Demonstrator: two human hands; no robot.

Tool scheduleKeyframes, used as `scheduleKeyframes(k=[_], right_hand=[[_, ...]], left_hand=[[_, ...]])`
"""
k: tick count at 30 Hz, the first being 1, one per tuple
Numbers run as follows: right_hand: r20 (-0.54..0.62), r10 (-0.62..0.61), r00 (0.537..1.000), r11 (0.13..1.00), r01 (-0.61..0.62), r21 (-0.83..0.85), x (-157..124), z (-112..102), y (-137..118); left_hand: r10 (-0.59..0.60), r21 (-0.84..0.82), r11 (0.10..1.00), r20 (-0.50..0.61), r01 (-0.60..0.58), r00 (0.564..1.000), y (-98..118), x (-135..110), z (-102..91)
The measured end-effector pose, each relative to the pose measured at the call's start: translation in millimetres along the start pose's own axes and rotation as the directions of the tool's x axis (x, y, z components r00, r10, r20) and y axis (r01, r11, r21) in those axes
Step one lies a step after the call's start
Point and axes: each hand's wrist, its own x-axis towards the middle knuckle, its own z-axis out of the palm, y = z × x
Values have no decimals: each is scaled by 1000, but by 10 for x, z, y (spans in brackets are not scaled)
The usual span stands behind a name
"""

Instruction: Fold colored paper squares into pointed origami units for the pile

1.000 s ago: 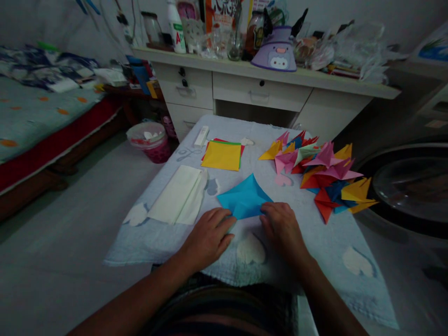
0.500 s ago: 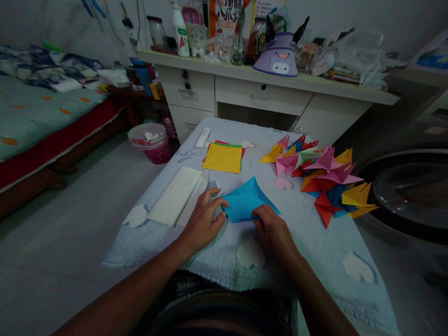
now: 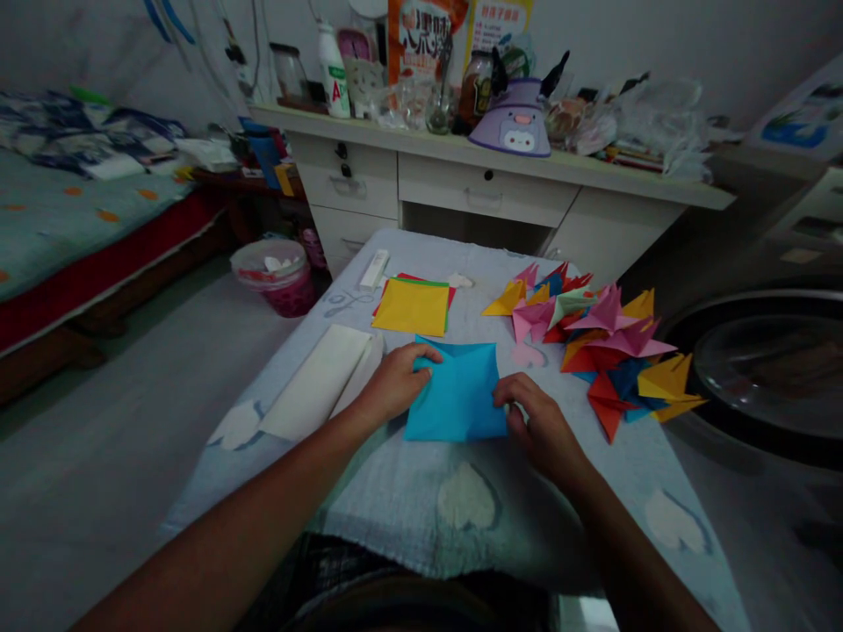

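A square sheet of blue origami paper (image 3: 456, 395) lies in front of me, with creases across it and its upper edge slightly raised. My left hand (image 3: 403, 379) pinches it at the upper left, thumb and forefinger closed on that side. At the right edge, my right hand (image 3: 533, 420) has its fingers curled against the paper. Farther back is a small stack of square paper (image 3: 412, 307), yellow on top, with red and green edges showing. Folded paper cranes (image 3: 606, 333) in several colours are heaped on the right.
A cloth with heart patterns covers the table (image 3: 461, 500). To the left lie a folded pale paper packet (image 3: 317, 382) and a small white box (image 3: 375, 269). Beyond stands a cluttered white desk (image 3: 484, 180). A pink bin (image 3: 283, 281) is on the floor, and a washing machine (image 3: 777, 351) stands at right.
The blue paper has turned from a slanted position to roughly square with me. My left hand has moved up along its left side, and my right hand has shifted to its right edge.
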Motion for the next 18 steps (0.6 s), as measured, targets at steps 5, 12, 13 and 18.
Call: scheduleKeyframes(k=[5, 12, 13, 18], right_hand=[[-173, 424, 889, 838, -312, 448, 273, -104, 220], [-2, 573, 820, 591, -411, 695, 391, 70, 385], [43, 565, 824, 563, -422, 711, 374, 91, 404], [103, 559, 823, 516, -443, 733, 296, 115, 490]], left_hand=[[56, -160, 985, -38, -62, 998, -5, 83, 33], [83, -547, 837, 86, -23, 993, -12, 14, 171], [73, -594, 804, 99, 0, 992, 3, 2, 176], [-34, -684, 715, 171, 144, 985, 33, -24, 120]])
